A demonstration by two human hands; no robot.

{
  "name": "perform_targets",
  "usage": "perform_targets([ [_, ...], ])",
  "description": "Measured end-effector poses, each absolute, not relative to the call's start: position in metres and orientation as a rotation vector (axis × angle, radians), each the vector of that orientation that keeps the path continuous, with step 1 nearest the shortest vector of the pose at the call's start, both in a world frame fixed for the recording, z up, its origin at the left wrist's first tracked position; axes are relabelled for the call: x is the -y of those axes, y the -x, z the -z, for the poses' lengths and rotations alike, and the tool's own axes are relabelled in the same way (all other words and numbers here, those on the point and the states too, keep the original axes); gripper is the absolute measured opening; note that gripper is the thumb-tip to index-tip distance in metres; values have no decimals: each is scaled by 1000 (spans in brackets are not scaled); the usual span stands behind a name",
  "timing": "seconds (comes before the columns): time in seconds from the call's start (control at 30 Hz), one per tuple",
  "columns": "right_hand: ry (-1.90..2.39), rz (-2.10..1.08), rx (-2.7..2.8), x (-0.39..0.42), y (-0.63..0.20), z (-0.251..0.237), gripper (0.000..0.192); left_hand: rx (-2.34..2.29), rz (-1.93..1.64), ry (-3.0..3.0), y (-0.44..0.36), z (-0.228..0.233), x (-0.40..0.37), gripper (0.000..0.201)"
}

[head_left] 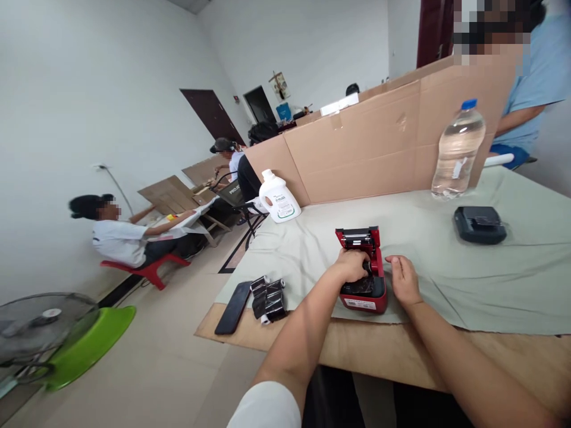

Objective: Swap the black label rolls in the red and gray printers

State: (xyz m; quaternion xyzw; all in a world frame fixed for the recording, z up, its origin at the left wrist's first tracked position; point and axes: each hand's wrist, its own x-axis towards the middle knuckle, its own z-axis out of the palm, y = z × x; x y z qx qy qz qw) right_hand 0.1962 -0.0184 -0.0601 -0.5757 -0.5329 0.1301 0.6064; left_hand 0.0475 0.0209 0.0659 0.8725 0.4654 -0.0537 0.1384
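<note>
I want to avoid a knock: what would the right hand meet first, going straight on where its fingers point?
Most likely the facing side of the open red device; depth is unclear, so the right hand might instead pass slightly above it.

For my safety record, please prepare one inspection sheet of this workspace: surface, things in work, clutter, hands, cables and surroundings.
Surface: wooden tabletop; wrinkled pale cloth covers most of it, the front edge is bare.
Job's things: red device, lid raised.
Clutter: phone beside black rolls; white jug, water bottle, dark case farther back.
Hands: left hand inside the red device, its fingertips partly hidden; right hand beside it, holding nothing visible.
Cables: on the tabletop, nothing seen; one cable hangs on the left wall.
Surroundings: cardboard screen behind; fan and seated person at left.
</note>
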Motion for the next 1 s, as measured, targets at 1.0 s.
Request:
perform_targets([
  [1.0,1462,-399,1343,20,-197,57,49,-2206,1,-1922,211,-22,-54,48],
])
